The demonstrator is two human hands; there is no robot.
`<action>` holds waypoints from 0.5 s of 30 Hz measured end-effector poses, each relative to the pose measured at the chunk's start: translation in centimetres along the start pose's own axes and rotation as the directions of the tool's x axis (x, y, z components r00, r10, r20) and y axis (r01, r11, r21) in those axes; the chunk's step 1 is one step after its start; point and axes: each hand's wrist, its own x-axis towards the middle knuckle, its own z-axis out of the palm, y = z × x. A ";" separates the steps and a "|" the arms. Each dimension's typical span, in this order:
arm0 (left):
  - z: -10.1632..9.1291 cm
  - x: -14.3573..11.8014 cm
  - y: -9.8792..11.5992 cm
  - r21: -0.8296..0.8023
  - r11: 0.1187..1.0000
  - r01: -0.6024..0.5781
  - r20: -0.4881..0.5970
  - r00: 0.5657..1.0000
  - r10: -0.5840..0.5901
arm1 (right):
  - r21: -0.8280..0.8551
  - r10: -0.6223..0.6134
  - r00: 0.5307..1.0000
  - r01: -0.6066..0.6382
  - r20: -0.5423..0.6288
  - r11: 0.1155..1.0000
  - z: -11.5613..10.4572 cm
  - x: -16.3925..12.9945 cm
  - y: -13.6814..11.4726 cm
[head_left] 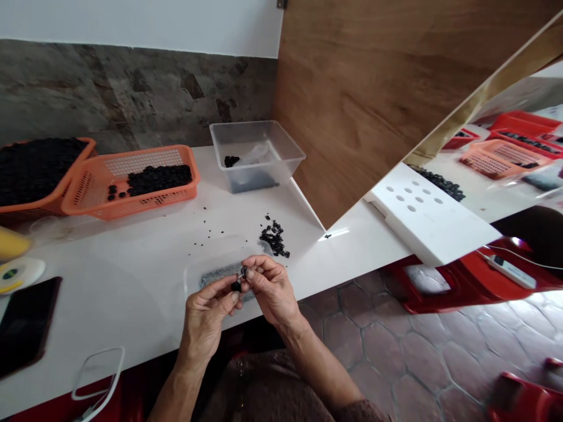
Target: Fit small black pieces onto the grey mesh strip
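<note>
we see the left hand (210, 305) grasping a small black piece (236, 286) in its grip, the right hand (268, 284) pinching a tiny part just beside it.

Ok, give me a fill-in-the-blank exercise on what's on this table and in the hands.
1. Both hands, the left hand and the right hand, pinch one small ____ part between their fingers.
2. The two mesh baskets at the back left are ____ in colour.
3. The clear tub stands against the ____ panel.
4. A loose heap of small black pieces lies on the ____ table.

Missing words: black; orange; wooden; white
</note>
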 end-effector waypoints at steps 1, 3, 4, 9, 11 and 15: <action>-0.1 -0.1 0.0 0.002 1.000 -0.006 -0.007 1.000 0.006 | -0.009 -0.006 1.000 0.006 -0.016 1.000 -0.1 -0.1 0.0; -0.3 -0.3 0.2 -0.004 1.000 -0.025 -0.027 0.999 0.025 | -0.056 -0.030 0.998 0.027 -0.051 0.998 -0.4 -0.3 0.0; -0.4 -0.4 0.3 -0.010 0.999 -0.034 -0.036 0.999 0.033 | -0.087 -0.045 0.997 0.039 -0.062 0.995 -0.5 -0.4 0.0; -0.4 -0.7 0.6 -0.062 0.997 -0.051 -0.035 0.998 0.049 | -0.230 -0.085 0.996 0.082 -0.003 0.970 -0.6 -1.4 0.4; -0.5 -0.8 0.4 -0.067 0.996 -0.063 -0.033 0.998 0.061 | -0.263 -0.083 0.996 0.084 0.015 0.961 -0.5 -1.6 0.5; -1.3 -1.0 -0.5 0.008 0.993 -0.117 -0.030 0.993 0.117 | -0.296 -0.082 0.996 0.085 0.022 0.951 -0.3 -1.8 0.6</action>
